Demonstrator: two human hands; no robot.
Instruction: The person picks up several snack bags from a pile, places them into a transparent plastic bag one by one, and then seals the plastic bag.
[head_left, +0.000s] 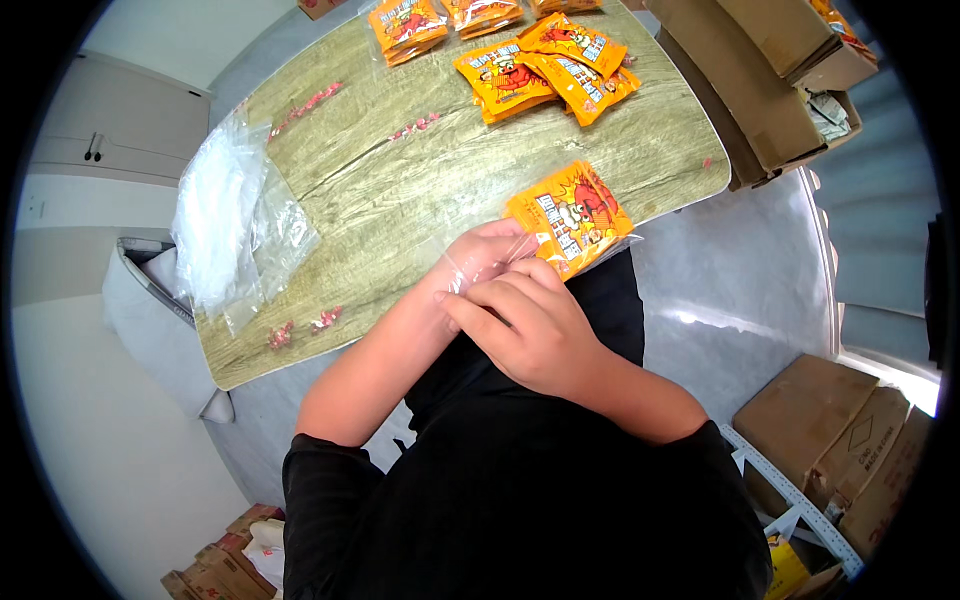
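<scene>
A clear plastic bag (480, 262) holds a stack of orange snack packets (577, 217) and lies over the table's near edge at the right. My left hand (484, 255) grips the open end of this bag, its fingers partly under the film. Across it lies my right hand (521, 315), its fingers curled on the same clear film; the fingertips are partly hidden. Beyond my hands, loose orange packets (506, 75) lie in an overlapping pile. Bagged orange packets (409, 26) stand in a row at the table's far edge.
A pile of clear plastic bags (225, 217) covers the left end of the wood-patterned table (360, 187). Open cardboard boxes (742, 90) stand off the table's right end. More cardboard boxes (810, 420) are on the floor at the lower right, beside a pale blue metal frame (795, 499).
</scene>
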